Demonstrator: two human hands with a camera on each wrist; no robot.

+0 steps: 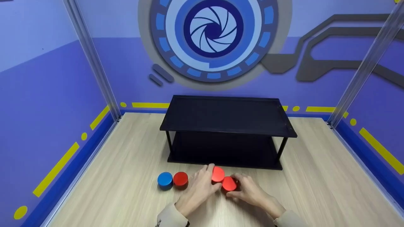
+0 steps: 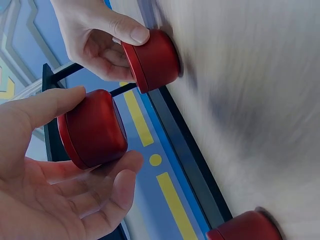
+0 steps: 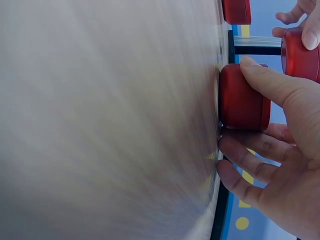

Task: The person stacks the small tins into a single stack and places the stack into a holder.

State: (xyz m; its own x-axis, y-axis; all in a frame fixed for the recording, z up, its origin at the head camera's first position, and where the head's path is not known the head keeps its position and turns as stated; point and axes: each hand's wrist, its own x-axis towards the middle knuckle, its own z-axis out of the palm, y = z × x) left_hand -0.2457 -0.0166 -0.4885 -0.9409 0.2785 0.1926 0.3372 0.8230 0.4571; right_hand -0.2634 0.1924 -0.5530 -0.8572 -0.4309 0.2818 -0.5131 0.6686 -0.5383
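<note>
My left hand [image 1: 199, 185] grips a small red round tin [image 1: 218, 175] with a lid seam between thumb and fingers. It is held raised off the table, tilted in the left wrist view [image 2: 95, 130]. Close to its right, my right hand [image 1: 251, 190] pinches a second red tin [image 1: 229, 184], thumb on one side and fingers on the other. That one stands on the tabletop in the right wrist view [image 3: 242, 97]. A third red tin [image 1: 181, 179] and a blue tin [image 1: 165, 179] stand side by side, left of my left hand.
Just beyond my hands is a black two-level shelf [image 1: 227, 115] with thin posts and a lower board [image 1: 221, 151]. Pale wood tabletop [image 1: 132, 157] surrounds it. Blue-purple panels [image 1: 47, 110] with metal corner posts enclose the left, back and right sides.
</note>
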